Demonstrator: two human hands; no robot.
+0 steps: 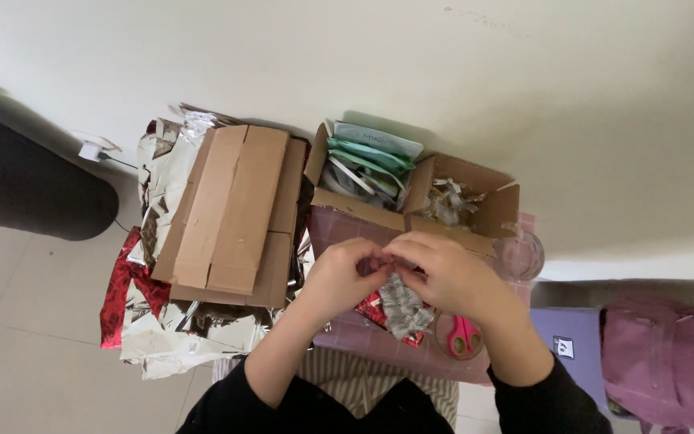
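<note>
Pink table [339,229], hands [395,273] pinching foil piece [405,309]

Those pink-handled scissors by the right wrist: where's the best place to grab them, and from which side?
Take the pink scissors by the finger loops, probably from above. They lie flat on the pink table in what looks like a clear round dish, loops showing just below the right hand; the blades are hidden under the wrist.

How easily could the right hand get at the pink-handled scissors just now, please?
Probably easily: the scissors lie uncovered on the table just beneath the right hand. But both hands are pinching a crinkled foil piece, which it would have to release first.
</note>
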